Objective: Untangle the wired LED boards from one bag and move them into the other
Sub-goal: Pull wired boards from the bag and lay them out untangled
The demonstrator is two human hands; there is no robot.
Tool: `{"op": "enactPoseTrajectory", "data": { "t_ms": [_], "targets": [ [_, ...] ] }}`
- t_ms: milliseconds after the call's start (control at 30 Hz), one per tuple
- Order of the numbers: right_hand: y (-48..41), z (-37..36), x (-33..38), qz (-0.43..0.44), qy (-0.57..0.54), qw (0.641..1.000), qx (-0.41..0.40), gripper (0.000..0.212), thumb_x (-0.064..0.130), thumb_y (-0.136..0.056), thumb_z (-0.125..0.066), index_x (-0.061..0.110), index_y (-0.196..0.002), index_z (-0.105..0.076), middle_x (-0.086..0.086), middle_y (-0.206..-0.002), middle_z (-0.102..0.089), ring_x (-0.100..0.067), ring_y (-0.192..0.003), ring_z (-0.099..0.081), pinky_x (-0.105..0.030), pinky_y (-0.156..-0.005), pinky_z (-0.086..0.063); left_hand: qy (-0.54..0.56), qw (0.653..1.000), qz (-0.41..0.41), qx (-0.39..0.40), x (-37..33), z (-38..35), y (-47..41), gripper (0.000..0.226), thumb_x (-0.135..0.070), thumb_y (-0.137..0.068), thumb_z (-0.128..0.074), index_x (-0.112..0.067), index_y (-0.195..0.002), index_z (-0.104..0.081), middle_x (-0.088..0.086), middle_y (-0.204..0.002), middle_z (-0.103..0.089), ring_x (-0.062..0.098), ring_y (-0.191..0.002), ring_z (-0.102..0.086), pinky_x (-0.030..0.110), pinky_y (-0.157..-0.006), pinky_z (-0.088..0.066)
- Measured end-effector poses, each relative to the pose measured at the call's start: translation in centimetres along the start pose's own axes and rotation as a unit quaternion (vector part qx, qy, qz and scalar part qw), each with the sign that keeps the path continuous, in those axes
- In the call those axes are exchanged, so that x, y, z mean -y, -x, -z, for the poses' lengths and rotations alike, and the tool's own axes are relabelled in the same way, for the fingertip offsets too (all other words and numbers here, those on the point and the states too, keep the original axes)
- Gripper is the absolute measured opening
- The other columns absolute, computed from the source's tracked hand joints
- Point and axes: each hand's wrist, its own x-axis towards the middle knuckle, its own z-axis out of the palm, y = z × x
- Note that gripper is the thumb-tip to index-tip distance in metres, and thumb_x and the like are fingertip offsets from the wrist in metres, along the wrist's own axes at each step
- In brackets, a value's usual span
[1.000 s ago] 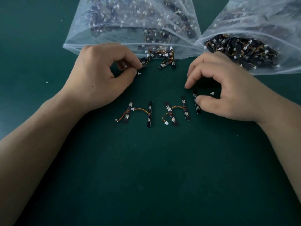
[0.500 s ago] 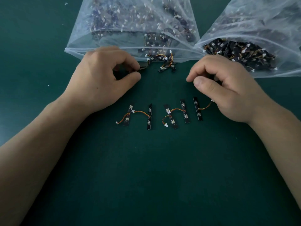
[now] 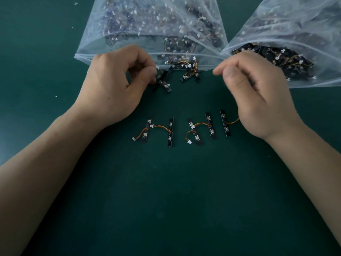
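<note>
The left hand (image 3: 114, 84) pinches, thumb against fingertips, what looks like a crossed pair of LED boards (image 3: 163, 81) just outside the mouth of the left bag (image 3: 129, 34). Beside them a small tangle (image 3: 190, 71) spills from that mouth, its number not countable. Five separated boards (image 3: 210, 126) lie in a row on the green mat (image 3: 166, 200), none yet bagged, so the job appears far from finished. The right hand (image 3: 258, 93) hovers, fingers curled on nothing visible, before the right bag (image 3: 299, 24); both bags hold too many boards to count.
</note>
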Motion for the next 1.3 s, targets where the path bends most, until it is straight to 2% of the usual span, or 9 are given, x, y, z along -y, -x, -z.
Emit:
{"op": "enactPoseTrajectory", "data": {
  "t_ms": [167,333,533,667,733,833,933,1067,1300],
  "targets": [
    [-0.5,0.4,-0.2,-0.114,-0.090,0.988,-0.054,0.030,0.023,-0.109,-0.044,0.013,-0.100,-0.072,-0.004,-0.098,-0.073,-0.005,-0.094,-0.065,-0.019,-0.082,-0.045,0.000,0.999,0.011,0.049,0.2,0.0,0.1,0.008,-0.035,-0.093,-0.073,-0.029,-0.097,-0.071,-0.028,-0.080,-0.064,-0.005,-0.076,-0.057,0.002,-0.069,-0.039],
    [-0.2,0.1,0.0,-0.102,-0.076,0.991,-0.030,0.034,0.029,-0.109,-0.046,0.011,-0.102,-0.073,-0.023,-0.087,-0.067,-0.035,-0.084,-0.062,-0.044,-0.077,-0.049,-0.014,0.995,-0.026,0.096,0.6,0.0,0.0,0.017,-0.041,-0.090,-0.074,-0.031,-0.103,-0.078,-0.010,-0.099,-0.066,0.012,-0.084,-0.062,0.036,-0.079,-0.052],
    [-0.1,0.1,0.0,-0.094,-0.066,0.993,-0.031,0.033,0.029,-0.109,-0.046,0.012,-0.102,-0.073,-0.027,-0.083,-0.063,-0.038,-0.080,-0.059,-0.045,-0.073,-0.046,-0.005,0.995,-0.034,0.095,0.8,-0.1,0.0,0.013,-0.034,-0.091,-0.077,-0.028,-0.103,-0.079,-0.005,-0.100,-0.067,0.017,-0.081,-0.062,0.037,-0.078,-0.050],
    [-0.1,0.2,0.1,-0.075,-0.047,0.996,-0.025,0.032,0.027,-0.110,-0.046,0.011,-0.100,-0.072,0.012,-0.070,-0.062,-0.008,-0.066,-0.055,-0.026,-0.065,-0.039,-0.011,0.995,-0.039,0.096,0.9,-0.1,0.0,0.019,-0.027,-0.092,-0.075,-0.027,-0.110,-0.077,-0.005,-0.106,-0.067,0.021,-0.086,-0.062,0.036,-0.081,-0.049],
    [-0.1,0.3,0.4,-0.024,-0.002,1.000,-0.010,0.031,0.024,-0.110,-0.048,0.008,-0.098,-0.071,0.020,-0.076,-0.062,-0.002,-0.075,-0.057,-0.025,-0.072,-0.040,-0.008,0.994,-0.050,0.100,0.9,-0.1,0.0,0.018,-0.019,-0.095,-0.072,-0.027,-0.109,-0.079,-0.004,-0.108,-0.066,0.018,-0.088,-0.062,0.036,-0.082,-0.050],
    [0.1,0.2,1.1,0.088,0.093,0.992,0.019,0.029,0.023,-0.108,-0.050,0.007,-0.096,-0.072,0.000,-0.096,-0.071,-0.024,-0.094,-0.064,-0.046,-0.089,-0.045,-0.003,0.992,-0.065,0.109,0.9,-0.1,0.1,0.021,-0.016,-0.098,-0.070,-0.029,-0.110,-0.081,-0.006,-0.113,-0.065,0.014,-0.094,-0.061,0.039,-0.086,-0.051],
    [0.4,-0.2,2.6,0.154,0.141,0.975,0.078,0.034,0.035,-0.108,-0.048,0.014,-0.109,-0.075,0.001,-0.116,-0.073,-0.026,-0.116,-0.064,-0.050,-0.101,-0.042,-0.008,0.989,-0.080,0.120,0.9,-0.1,0.0,0.022,-0.022,-0.097,-0.067,-0.030,-0.113,-0.081,-0.005,-0.117,-0.066,0.017,-0.103,-0.061,0.043,-0.097,-0.050],
    [1.0,-1.0,3.6,0.138,0.182,0.947,0.228,0.059,0.051,-0.109,-0.029,0.018,-0.147,-0.059,0.004,-0.158,-0.051,-0.021,-0.156,-0.032,-0.049,-0.124,-0.019,-0.021,0.987,-0.093,0.129,0.8,-0.1,-0.1,0.024,-0.023,-0.097,-0.064,-0.028,-0.115,-0.079,-0.005,-0.121,-0.066,0.021,-0.114,-0.061,0.046,-0.106,-0.045],
    [1.0,-0.9,3.8,0.143,0.208,0.938,0.239,0.067,0.056,-0.108,-0.020,0.018,-0.148,-0.058,0.003,-0.156,-0.053,-0.024,-0.158,-0.029,-0.054,-0.126,-0.013,-0.026,0.986,-0.089,0.136,0.9,-0.1,-0.2,0.022,-0.027,-0.097,-0.065,-0.034,-0.114,-0.077,-0.010,-0.121,-0.066,0.026,-0.113,-0.060,0.048,-0.104,-0.045]
  ]
}}
